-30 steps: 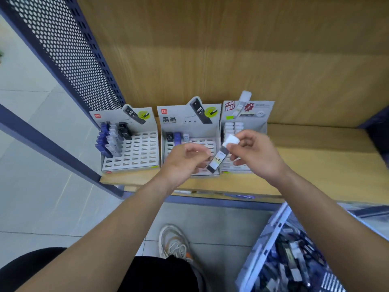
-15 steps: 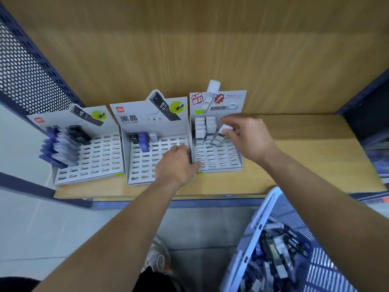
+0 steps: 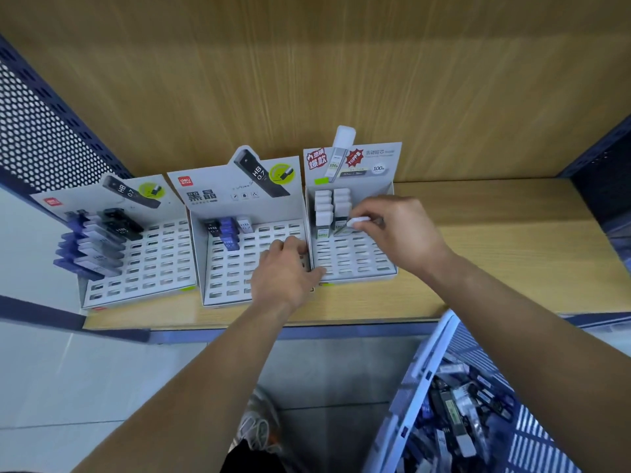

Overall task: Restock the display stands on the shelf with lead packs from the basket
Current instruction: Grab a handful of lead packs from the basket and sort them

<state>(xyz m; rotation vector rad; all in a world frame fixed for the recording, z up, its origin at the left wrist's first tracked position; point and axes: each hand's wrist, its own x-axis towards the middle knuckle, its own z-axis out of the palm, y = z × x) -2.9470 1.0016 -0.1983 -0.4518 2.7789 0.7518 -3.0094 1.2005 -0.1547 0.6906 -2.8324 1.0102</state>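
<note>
Three grey cardboard display stands sit side by side on the wooden shelf (image 3: 495,268). My right hand (image 3: 396,233) pinches a white-capped lead pack (image 3: 356,221) and holds it tilted over the slots of the right stand (image 3: 355,264), just beside the white packs (image 3: 324,213) that stand in its back rows. My left hand (image 3: 286,271) grips the seam between the middle stand (image 3: 232,281) and the right stand. The left stand (image 3: 146,268) holds several blue and black packs. The blue basket (image 3: 423,370) with loose packs is at the lower right.
A perforated blue metal panel (image 3: 41,138) closes the shelf's left side and a dark blue post (image 3: 601,165) the right. The wooden back wall rises behind the stands. The shelf surface to the right of the stands is bare. A shoe (image 3: 256,431) and grey floor tiles show below.
My right hand has carried the white-capped pack from in front of the stands to the back rows of the right stand. My left hand let go of the pack and now grips the stands' edge.
</note>
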